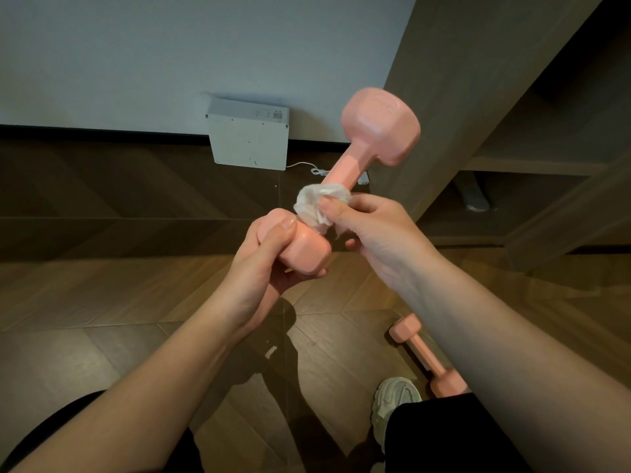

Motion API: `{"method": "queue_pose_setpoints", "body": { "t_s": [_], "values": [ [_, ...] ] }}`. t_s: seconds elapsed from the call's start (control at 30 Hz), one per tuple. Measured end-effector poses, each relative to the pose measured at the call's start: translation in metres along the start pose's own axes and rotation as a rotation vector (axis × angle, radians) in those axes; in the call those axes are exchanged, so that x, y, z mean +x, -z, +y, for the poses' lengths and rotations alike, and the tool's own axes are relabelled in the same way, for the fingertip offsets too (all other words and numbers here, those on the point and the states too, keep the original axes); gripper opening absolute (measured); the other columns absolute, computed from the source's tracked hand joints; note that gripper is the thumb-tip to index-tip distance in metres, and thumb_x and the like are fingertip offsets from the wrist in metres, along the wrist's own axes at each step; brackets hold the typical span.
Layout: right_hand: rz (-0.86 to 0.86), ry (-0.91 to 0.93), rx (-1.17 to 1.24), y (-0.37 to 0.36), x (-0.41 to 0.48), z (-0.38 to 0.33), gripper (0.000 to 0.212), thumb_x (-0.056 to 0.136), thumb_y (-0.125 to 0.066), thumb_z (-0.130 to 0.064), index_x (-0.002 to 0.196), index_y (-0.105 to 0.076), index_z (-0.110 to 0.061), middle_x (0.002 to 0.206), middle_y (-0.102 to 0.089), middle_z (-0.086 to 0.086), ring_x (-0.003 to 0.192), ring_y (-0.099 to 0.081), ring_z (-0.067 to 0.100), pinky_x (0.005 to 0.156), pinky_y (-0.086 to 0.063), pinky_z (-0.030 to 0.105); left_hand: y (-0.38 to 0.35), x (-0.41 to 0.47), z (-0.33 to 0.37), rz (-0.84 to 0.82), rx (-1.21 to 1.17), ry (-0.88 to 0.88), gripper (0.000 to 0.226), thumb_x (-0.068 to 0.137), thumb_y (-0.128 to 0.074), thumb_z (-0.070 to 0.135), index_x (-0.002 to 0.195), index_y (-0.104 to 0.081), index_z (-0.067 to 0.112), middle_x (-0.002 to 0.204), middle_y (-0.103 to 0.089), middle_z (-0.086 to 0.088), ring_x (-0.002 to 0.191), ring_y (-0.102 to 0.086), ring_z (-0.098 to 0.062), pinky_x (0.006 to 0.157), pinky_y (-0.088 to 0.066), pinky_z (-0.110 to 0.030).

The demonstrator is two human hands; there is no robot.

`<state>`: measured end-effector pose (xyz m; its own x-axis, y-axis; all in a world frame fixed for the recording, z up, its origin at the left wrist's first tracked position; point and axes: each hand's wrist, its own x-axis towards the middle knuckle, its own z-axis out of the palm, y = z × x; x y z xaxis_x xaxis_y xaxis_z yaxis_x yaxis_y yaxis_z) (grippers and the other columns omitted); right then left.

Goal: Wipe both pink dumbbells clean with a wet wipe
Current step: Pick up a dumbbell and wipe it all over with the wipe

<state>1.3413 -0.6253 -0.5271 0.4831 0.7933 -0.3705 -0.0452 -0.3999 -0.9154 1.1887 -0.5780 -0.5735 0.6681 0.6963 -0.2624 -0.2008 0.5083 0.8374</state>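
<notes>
Left forearm [153, 387] & right forearm [512, 336] bare to frame edge; left grip [263, 268] & right grip [375, 230] w/ short, plain thumbnails; black fabric trousers [444, 438] on both legs; chunky off-white mesh-and-rubber trainer [396, 401] on rt foot, thick ridged sole, layered panels.

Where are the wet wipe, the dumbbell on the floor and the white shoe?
wet wipe [319, 204]: head view, its crumpled middle.
dumbbell on the floor [420, 351]: head view, its handle.
white sneaker [392, 401]: head view, its toe.
</notes>
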Motion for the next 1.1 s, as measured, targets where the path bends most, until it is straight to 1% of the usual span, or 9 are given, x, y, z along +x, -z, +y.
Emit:
{"method": "queue_pose_setpoints", "body": {
  "t_s": [0.13, 0.3, 0.37, 0.53, 0.67, 0.8, 0.87, 0.97, 1.1],
  "values": [
    [-0.116, -0.068, -0.041, -0.003, -0.003, 0.005, 0.041, 0.084, -0.071, -0.042, 0.12, -0.066, -0.024, 0.114, -0.066, -0.009, 0.109, -0.055, 0.013, 0.096, -0.042, 0.038, -0.002, -0.002, -0.002, 0.0, 0.037, -0.018, 0.066, 0.079, -0.06, 0.042, 0.138, -0.043, 0.018, 0.131, -0.053, -0.012, 0.114, -0.062, -0.03, 0.084, -0.059, -0.045],
    [-0.083, -0.019, -0.093, -0.002, -0.005, 0.01, 0.038, 0.08, -0.074, -0.047, 0.111, -0.06, -0.033, 0.103, -0.063, -0.018, 0.095, -0.055, 0.003, 0.071, -0.04, 0.022, -0.005, -0.002, -0.004, 0.009, 0.051, 0.002, 0.067, 0.079, -0.06, 0.042, 0.139, -0.043, 0.017, 0.131, -0.054, -0.012, 0.115, -0.063, -0.03, 0.084, -0.059, -0.046],
    [-0.014, 0.018, -0.061, 0.001, -0.004, 0.013, 0.044, 0.077, -0.078, -0.044, 0.113, -0.057, -0.032, 0.104, -0.064, -0.017, 0.096, -0.057, 0.004, 0.076, -0.046, 0.024, -0.007, -0.003, -0.005, 0.015, 0.066, 0.005, 0.067, 0.079, -0.06, 0.043, 0.138, -0.044, 0.016, 0.131, -0.054, -0.012, 0.114, -0.063, -0.03, 0.083, -0.059, -0.045],
    [-0.026, -0.023, 0.147, -0.002, -0.006, 0.019, 0.026, 0.079, -0.079, -0.026, 0.101, -0.065, -0.03, 0.098, -0.073, -0.013, 0.1, -0.064, 0.011, 0.089, -0.051, 0.032, -0.009, -0.003, -0.006, 0.019, 0.041, 0.012, 0.066, 0.078, -0.061, 0.042, 0.138, -0.043, 0.018, 0.13, -0.054, -0.012, 0.115, -0.063, -0.031, 0.081, -0.059, -0.044],
    [-0.021, -0.066, 0.269, -0.006, -0.006, 0.021, 0.046, 0.077, -0.081, -0.025, 0.116, -0.058, -0.029, 0.115, -0.069, -0.006, 0.108, -0.061, 0.013, 0.088, -0.049, 0.032, -0.011, -0.003, -0.008, 0.024, 0.036, -0.013, 0.065, 0.078, -0.061, 0.041, 0.137, -0.043, 0.019, 0.13, -0.055, -0.01, 0.114, -0.063, -0.029, 0.08, -0.059, -0.043],
    [-0.031, -0.143, 0.133, -0.01, -0.011, 0.018, 0.074, 0.06, -0.077, -0.056, 0.124, -0.062, -0.023, 0.117, -0.065, -0.007, 0.112, -0.053, 0.016, 0.097, -0.039, 0.039, -0.011, -0.001, -0.008, 0.039, 0.023, -0.04, 0.06, 0.078, -0.062, 0.041, 0.133, -0.045, 0.023, 0.129, -0.055, -0.006, 0.115, -0.062, -0.028, 0.079, -0.059, -0.042],
    [-0.057, -0.133, 0.078, -0.01, -0.012, 0.017, 0.066, 0.062, -0.073, -0.06, 0.118, -0.068, -0.024, 0.109, -0.067, -0.01, 0.104, -0.053, 0.011, 0.09, -0.038, 0.033, -0.009, 0.0, -0.007, 0.044, 0.029, -0.041, 0.059, 0.078, -0.063, 0.042, 0.132, -0.045, 0.024, 0.128, -0.055, -0.005, 0.115, -0.063, -0.026, 0.078, -0.059, -0.04],
    [-0.06, -0.073, 0.059, -0.008, -0.012, 0.018, 0.042, 0.08, -0.071, -0.048, 0.116, -0.07, -0.025, 0.105, -0.068, -0.014, 0.1, -0.055, 0.007, 0.074, -0.038, 0.023, -0.007, 0.001, -0.008, 0.052, 0.073, -0.039, 0.06, 0.078, -0.065, 0.044, 0.132, -0.045, 0.026, 0.129, -0.054, -0.004, 0.114, -0.063, -0.025, 0.075, -0.059, -0.037],
    [-0.074, -0.111, 0.129, -0.009, -0.009, 0.021, 0.031, 0.086, -0.071, -0.035, 0.113, -0.068, -0.022, 0.112, -0.067, -0.006, 0.109, -0.056, 0.013, 0.099, -0.043, 0.037, -0.004, 0.0, -0.009, 0.039, 0.096, -0.019, 0.056, 0.077, -0.065, 0.043, 0.128, -0.046, 0.027, 0.128, -0.055, -0.003, 0.114, -0.063, -0.026, 0.076, -0.059, -0.037]
  ]
}}
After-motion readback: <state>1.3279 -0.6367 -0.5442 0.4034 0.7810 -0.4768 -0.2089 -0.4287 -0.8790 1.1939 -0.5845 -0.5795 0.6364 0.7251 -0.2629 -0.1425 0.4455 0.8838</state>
